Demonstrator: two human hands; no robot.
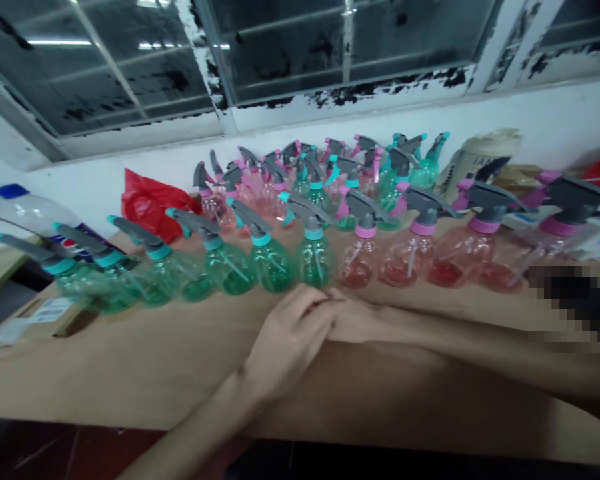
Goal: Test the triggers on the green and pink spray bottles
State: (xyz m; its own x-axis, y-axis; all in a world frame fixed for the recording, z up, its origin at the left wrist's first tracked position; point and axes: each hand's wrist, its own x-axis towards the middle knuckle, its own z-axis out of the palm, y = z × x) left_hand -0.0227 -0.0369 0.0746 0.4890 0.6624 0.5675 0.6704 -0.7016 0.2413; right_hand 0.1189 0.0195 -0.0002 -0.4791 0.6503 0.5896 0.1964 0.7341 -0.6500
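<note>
At the frame's centre, my left hand (291, 337) overlaps and touches my right hand (355, 319); I cannot tell whether either's fingers are wide or narrow. Just beyond, green spray bottles (273, 268) stand centre-left, pink spray bottles (447, 261) centre-right.

White wall (555, 113), dark windows (285, 50) in patchy frames (200, 53), bright reflected light streaks (57, 43), light-brown table (155, 360), dark red floor (97, 453)
</note>
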